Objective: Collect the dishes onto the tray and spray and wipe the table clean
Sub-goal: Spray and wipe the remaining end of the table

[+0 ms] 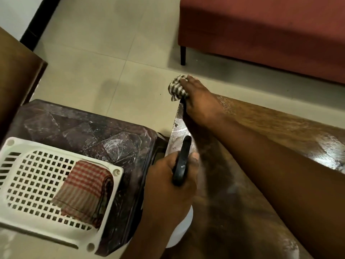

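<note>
My right hand (198, 101) presses a striped grey-and-white cloth (177, 87) at the far left corner of the wooden table (280, 124), the cloth hanging partly over the edge. My left hand (168, 186) grips a spray bottle by its black trigger head (182, 161); the bottle's white body (183, 227) shows below my wrist, over the table's left edge. A white perforated tray (35, 176) lies on a dark plastic stool to the left, with a folded red-checked cloth (85, 189) on it. No dishes are visible.
The dark maroon plastic stool (89, 128) stands touching the table's left side. A red sofa (261, 30) with a black leg stands beyond the table. Brown wooden furniture (16, 81) is at the left. Beige floor tiles (112, 71) lie between.
</note>
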Demonstrator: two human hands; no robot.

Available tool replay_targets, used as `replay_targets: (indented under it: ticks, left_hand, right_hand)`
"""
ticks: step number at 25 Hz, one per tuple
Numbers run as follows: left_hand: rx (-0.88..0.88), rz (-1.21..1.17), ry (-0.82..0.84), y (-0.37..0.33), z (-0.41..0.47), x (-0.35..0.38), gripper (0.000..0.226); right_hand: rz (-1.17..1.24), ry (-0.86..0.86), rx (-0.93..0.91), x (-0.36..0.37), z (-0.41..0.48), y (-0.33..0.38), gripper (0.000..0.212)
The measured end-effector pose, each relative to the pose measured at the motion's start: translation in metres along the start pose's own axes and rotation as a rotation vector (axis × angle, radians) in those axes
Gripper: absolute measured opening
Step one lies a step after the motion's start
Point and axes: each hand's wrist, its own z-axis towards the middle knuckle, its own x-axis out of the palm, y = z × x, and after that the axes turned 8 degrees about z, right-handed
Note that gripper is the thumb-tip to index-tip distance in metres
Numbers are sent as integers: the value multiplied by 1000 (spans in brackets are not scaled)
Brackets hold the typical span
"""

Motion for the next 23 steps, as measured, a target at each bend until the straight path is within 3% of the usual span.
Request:
replay_targets:
  ticks: [2,6,7,8,11,13,15,18,19,20,21,23]
  left_hand:
    - [-1,-3,1,0,-6,-3,45]
    - [-49,9,48,0,-13,-5,42]
    - [-63,16,61,-1,-14,-5,45]
    - [-70,23,69,-1,-15,-5,47]
    - [-34,50,95,-3,-23,-5,45]
    - [-2,70,107,-1,-32,-4,47]
    - [-3,62,101,4,-42,-1,47]
    - [-2,77,98,16,-55,2,47]
    - [6,88,114,20,-60,3,50]
    - [8,97,148,23,-66,4,54]
    - [-14,100,197,24,-72,6,56]
    - [-90,104,306,24,-84,9,53]
  right_hand:
    - [25,5,21,4,-14,9,70]
    - [-143,334,-408,-13,-101,-32,65]
    - [-174,296,-360,-24,-112,-54,65]
    - [-170,187,-199,-33,-118,-75,66]
    - [33,-296,373,-36,-124,-97,67]
    - [101,-403,454,-16,-127,-75,66]
    - [68,-216,229,6,-143,-48,67]
    - [-124,253,-382,17,-184,-40,64]
    - [-184,309,-509,9,-191,-54,63]
    - [-222,299,-509,0,-198,-72,64]
    - [-214,231,-389,-8,-206,-93,65]
    - [-51,-96,29,-26,-222,-124,66]
